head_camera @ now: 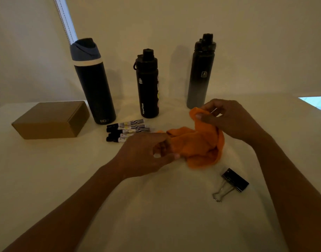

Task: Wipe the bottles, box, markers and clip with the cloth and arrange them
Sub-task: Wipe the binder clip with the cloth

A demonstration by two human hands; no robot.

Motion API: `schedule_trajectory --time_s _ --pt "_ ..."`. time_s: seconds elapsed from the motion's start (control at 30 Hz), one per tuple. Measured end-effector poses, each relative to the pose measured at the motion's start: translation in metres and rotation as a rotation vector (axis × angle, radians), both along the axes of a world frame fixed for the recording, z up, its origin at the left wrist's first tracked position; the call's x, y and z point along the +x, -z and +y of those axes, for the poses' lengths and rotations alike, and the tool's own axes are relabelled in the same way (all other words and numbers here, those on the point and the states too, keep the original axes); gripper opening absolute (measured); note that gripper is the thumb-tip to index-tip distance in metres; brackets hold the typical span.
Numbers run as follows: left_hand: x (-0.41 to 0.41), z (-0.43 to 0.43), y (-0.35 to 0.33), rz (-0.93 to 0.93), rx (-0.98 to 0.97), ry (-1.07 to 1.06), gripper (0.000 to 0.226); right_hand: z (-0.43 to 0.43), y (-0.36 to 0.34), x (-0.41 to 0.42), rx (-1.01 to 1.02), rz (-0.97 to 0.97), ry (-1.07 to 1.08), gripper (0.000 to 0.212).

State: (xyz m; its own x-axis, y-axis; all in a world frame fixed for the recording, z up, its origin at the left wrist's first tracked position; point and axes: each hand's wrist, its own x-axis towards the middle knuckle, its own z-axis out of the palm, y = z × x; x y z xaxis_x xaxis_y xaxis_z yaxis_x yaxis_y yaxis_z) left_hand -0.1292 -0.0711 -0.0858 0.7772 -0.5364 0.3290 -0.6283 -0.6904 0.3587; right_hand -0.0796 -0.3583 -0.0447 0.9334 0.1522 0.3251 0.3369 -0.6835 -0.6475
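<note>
— Where is the orange cloth point(198, 146)?

— Bunched between both hands, with its lower folds resting on the white table point(156, 215). The left hand point(147, 151) grips the cloth's near-left end, fingers curled round the fabric. The right hand point(227, 117) pinches its raised far corner between thumb and fingertips.

— And the clip?

— The black binder clip point(234, 180) lies near the cloth, to its right and closer to the person. Its wire handles are on the near side, and nothing touches it.

— The markers?

— The markers point(128, 130) lie side by side just left of the cloth, black caps pointing away from it. The left hand hides part of the nearest ones.

— The bottles?

— All three stand upright beyond the cloth. The AquaFlask bottle point(148, 86) is behind its left end and the black-to-grey bottle point(200, 73) just behind the raised corner. The blue-lidded bottle point(94, 82) is farther left.

— The box?

— The closed cardboard box point(49, 120) sits farthest left of the cloth, well apart from it.
</note>
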Motion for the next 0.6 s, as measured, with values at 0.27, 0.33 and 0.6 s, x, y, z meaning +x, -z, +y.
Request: schedule_trajectory --time_s 0.27,0.33,0.6 --pt "-0.029 -0.053 0.005 0.079 0.027 0.128 0.035 -0.036 0.013 -0.005 -0.069 0.148 -0.136 0.026" --pt "-0.033 -0.062 0.007 0.097 0.024 0.148 0.044 -0.042 0.019 -0.006 -0.068 0.095 -0.109 0.023" --pt "-0.037 -0.083 0.01 0.046 0.05 0.222 0.048 -0.064 0.034 -0.006 -0.018 -0.014 0.017 0.018"
